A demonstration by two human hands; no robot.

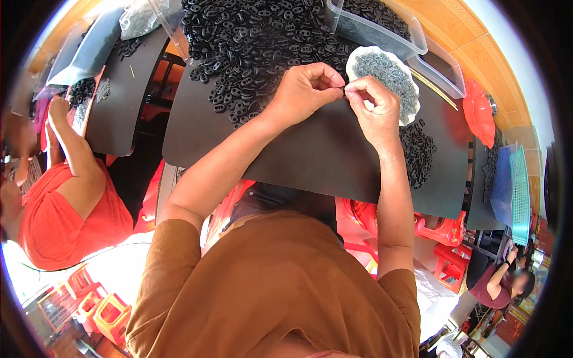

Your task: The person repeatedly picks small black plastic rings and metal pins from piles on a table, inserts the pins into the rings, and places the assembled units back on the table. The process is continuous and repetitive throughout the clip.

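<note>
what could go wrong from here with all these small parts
The tiny dark piece between the left hand and right hand could slip and be hard to spot on the dark tabletop. The right hand is close to the scalloped white dish and might tip it, spilling the small grey pieces. The right forearm passes beside the small black pile and could scatter it.

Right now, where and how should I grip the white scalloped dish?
Probably by the rim of the white dish, at its right side, coming from the right: the wavy edge shows bare there, while the right hand overlaps its lower left.
</note>
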